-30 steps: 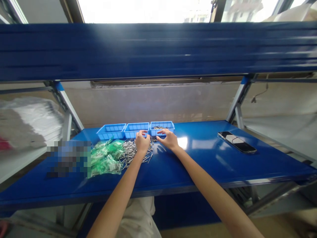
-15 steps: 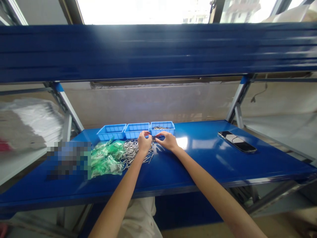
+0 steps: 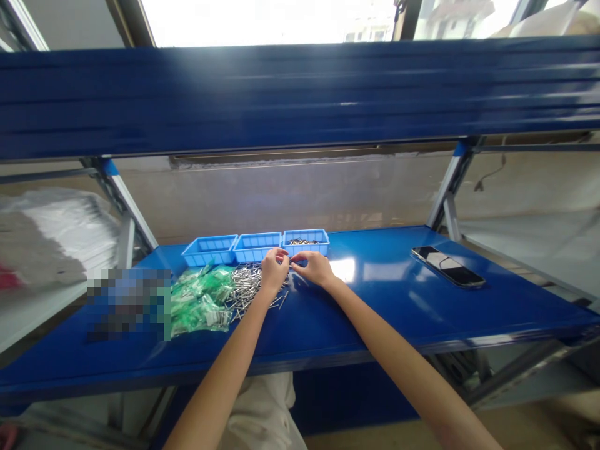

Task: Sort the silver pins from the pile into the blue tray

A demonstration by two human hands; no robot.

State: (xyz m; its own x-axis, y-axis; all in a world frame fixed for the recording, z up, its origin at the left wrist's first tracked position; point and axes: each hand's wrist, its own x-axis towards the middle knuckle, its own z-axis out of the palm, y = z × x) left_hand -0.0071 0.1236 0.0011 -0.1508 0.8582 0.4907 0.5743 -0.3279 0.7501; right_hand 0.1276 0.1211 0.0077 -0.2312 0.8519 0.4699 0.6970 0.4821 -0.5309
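My left hand point(image 3: 274, 270) is curled over the right edge of a pile of thin metal pins point(image 3: 244, 290), its thumb and fingers drawn together. Close beside it, my right hand point(image 3: 315, 269) is pinched, thumb against forefinger, with the fingertips of both hands almost meeting. Something small and dark shows between the fingertips, too tiny to name. Just behind the hands stands the right blue bin point(image 3: 306, 248), which has more thin metal pieces point(image 3: 302, 242) in it. The middle blue bin point(image 3: 257, 255) and left blue bin point(image 3: 209, 257) line up beside it.
Green-tinted plastic bags point(image 3: 201, 300) lie left of the pile, next to a blurred-out patch. A phone point(image 3: 447, 267) rests on the right of the blue table point(image 3: 375, 325). Overhead, a blue shelf point(image 3: 300, 97) spans the table between slanted metal supports.
My fingertips have come slightly closer together, and less of the small dark pieces shows between them. The view has shifted a little; bins, pile and bags stay put.
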